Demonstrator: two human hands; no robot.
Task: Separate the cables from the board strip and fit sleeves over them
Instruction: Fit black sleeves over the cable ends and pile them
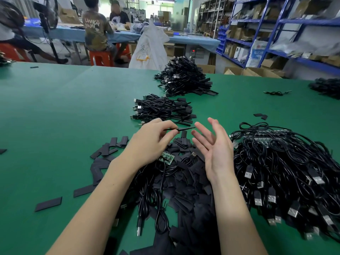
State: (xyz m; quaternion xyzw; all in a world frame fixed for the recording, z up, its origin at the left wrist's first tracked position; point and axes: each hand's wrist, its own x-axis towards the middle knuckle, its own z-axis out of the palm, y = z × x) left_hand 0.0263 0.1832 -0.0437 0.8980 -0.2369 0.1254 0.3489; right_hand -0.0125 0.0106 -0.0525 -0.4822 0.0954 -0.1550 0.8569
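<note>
left hand (152,142): fingers curled, thumb and forefinger pinching a thin flat black sleeve (181,129), seen edge-on and pointing right; raised above the sleeve pile.
right hand (214,150): fingers spread and relaxed, palm facing left, holding nothing; fingertips just beside the sleeve's free end, not touching.
small board (166,157): green circuit piece with a row of solder pads, below the left hand; its black cable (160,208) trails toward the camera to a USB plug.
sleeve pile (187,188): loose flat black rectangles, matte, heaped between the forearms; strays scattered left on the surface (55,116).
unsorted cables (287,173): big tangle on the right, glossy thin black cords, metal USB plugs; dark board strip (266,138) on top at the back.
finished heaps (163,110): two piles farther back, cables with black sleeved ends.
surface texture: smooth green mat, no gloss.
risk 1: sleeve is flat and closed, pinch is at one end only; probably twists or drops if the mouth is not opened first.
risk 2: board lies loose under the hand; the cable could drag it off or snag neighbouring loops.
risk 3: sleeve falling into the pile is likely lost among identical ones.
</note>
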